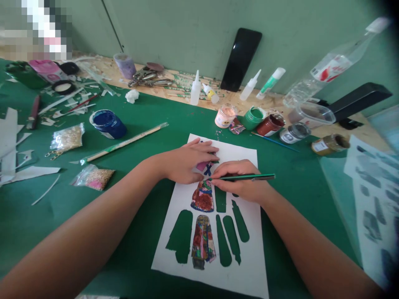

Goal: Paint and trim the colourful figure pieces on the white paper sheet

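A white paper sheet (240,265) with several cut-out shapes lies on the green mat. Green shows through its openings, and painted, multicoloured pieces (203,241) remain in its middle column. My left hand (190,161) rests flat on the upper part of the sheet, fingers spread, over a partly covered pink and blue painted area. Close by on the right, my right hand (238,178) pinches a slim green craft knife or pen (252,177). Its tip points left, near my left thumb and just above a red-brown painted piece (203,197).
Open paint jars (226,116) line the back right, beside a thin blue brush (276,142). A blue paint jar (108,124), wooden stick (124,143) and bead bags (93,177) lie left. A phone (241,59) leans on the wall near glue bottles (195,89) and a plastic bottle (333,66).
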`<state>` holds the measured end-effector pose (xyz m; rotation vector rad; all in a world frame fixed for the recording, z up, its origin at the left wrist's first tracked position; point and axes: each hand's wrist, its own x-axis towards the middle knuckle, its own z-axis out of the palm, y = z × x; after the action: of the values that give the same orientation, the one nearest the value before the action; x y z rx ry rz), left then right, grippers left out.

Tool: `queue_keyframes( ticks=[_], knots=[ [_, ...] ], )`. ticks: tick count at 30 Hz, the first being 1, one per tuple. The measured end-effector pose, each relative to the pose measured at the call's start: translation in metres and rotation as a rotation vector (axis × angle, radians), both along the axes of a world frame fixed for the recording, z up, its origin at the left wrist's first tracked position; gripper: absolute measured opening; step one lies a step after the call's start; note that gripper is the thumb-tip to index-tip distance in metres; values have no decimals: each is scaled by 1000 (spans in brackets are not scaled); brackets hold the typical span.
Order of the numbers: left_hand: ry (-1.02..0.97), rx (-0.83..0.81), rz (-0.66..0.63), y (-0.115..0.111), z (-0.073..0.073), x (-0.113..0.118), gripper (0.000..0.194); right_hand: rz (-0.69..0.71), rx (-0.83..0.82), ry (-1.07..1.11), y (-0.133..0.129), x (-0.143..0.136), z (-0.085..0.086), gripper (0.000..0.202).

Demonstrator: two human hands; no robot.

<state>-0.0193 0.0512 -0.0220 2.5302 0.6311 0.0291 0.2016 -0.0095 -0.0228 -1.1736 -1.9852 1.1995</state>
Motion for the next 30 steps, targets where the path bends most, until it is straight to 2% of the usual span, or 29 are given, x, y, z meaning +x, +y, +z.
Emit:
queue_keyframes(
  ticks=[18,30],
  knots=[
    [18,25,13,-2,1,2,72,118,177,16,0,-1,0,3],
    [38,23,7,-2,1,0,66,163,182,-2,1,3,2,6]
  ],
)
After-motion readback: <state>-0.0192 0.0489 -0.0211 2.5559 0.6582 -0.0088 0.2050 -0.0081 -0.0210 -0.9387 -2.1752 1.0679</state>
